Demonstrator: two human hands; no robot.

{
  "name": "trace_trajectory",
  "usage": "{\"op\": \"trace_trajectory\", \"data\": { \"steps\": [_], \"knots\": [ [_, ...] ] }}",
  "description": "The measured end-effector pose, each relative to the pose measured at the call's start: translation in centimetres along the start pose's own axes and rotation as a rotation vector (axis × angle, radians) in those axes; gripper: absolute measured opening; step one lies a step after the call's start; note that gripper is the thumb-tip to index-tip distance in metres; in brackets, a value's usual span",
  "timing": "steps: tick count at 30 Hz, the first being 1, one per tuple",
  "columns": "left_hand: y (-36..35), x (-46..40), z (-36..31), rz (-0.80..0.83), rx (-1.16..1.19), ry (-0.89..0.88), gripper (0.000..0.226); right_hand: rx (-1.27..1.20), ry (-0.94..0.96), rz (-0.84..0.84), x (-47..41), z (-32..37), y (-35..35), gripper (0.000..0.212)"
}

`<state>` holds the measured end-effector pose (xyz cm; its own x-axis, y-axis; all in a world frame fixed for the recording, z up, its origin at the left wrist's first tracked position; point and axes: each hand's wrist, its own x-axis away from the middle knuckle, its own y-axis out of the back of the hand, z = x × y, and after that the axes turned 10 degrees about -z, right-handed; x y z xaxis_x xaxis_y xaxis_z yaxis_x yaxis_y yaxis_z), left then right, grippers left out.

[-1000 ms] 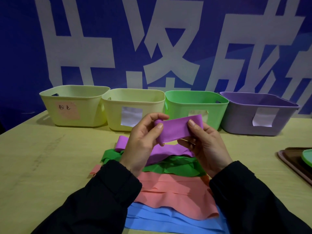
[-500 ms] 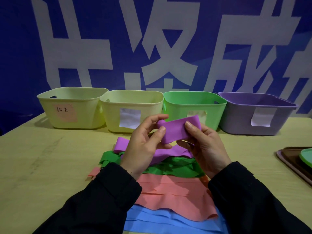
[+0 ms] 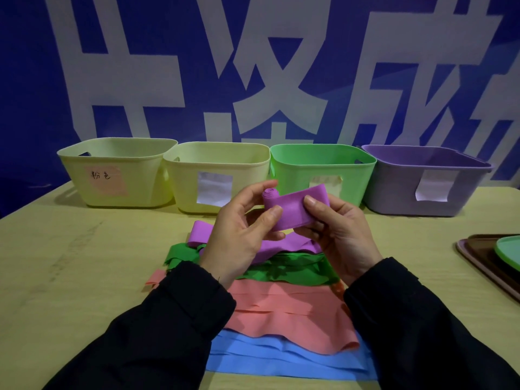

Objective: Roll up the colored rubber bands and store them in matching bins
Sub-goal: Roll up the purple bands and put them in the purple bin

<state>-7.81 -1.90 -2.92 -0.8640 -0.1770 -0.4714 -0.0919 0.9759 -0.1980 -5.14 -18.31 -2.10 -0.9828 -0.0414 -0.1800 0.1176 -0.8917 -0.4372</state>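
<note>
Both hands hold a purple rubber band (image 3: 292,211) above the table. My left hand (image 3: 242,235) pinches its left end, where a small tight roll shows. My right hand (image 3: 337,235) grips the flat stretch to the right, thumb on top. The band's tail drops onto a pile of green bands (image 3: 287,270), pink bands (image 3: 287,311) and blue bands (image 3: 281,358) under my wrists. Four bins stand in a row behind: a yellow bin with a pink label (image 3: 112,175), a second yellow bin (image 3: 216,178), a green bin (image 3: 323,167) and a purple bin (image 3: 425,181).
A brown tray (image 3: 484,266) with a green plate (image 3: 509,249) sits at the right table edge. A blue banner with large white characters hangs right behind the bins. Bare wooden tabletop (image 3: 70,263) lies to the left of the pile.
The left end of the purple band has been curled into a small roll by my left fingers. Both hands stay at about the same place.
</note>
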Motion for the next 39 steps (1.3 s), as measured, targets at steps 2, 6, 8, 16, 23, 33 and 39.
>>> {"op": "trace_trajectory", "data": {
  "steps": [2, 6, 8, 16, 23, 33, 39],
  "knots": [
    [-0.06, 0.06, -0.01, 0.016, 0.009, 0.008, 0.034, 0.01, -0.001, 0.004, 0.05, -0.05, -0.05, 0.011],
    [0.11, 0.01, 0.1, 0.009, 0.072, 0.056, 0.023, 0.088, 0.007, 0.014, 0.28, -0.27, -0.33, 0.019],
    [0.22, -0.02, 0.08, -0.012, 0.001, 0.014, 0.017, 0.105, -0.006, 0.03, 0.38, -0.36, -0.38, 0.023],
    [0.13, -0.24, 0.06, -0.078, -0.029, 0.017, 0.025, 0.057, -0.004, -0.008, 0.03, 0.04, 0.04, 0.014],
    [-0.3, 0.29, 0.18, 0.028, -0.024, -0.005, 0.025, 0.104, 0.023, 0.005, 0.26, -0.18, -0.12, 0.014],
    [-0.12, -0.05, 0.39, -0.03, -0.036, 0.019, 0.026, 0.086, 0.008, 0.029, 0.28, -0.16, -0.27, 0.011],
    [-0.29, 0.25, 0.24, -0.008, -0.065, -0.014, 0.027, 0.143, 0.076, 0.02, 0.09, -0.55, -0.24, 0.011]
  ]
}}
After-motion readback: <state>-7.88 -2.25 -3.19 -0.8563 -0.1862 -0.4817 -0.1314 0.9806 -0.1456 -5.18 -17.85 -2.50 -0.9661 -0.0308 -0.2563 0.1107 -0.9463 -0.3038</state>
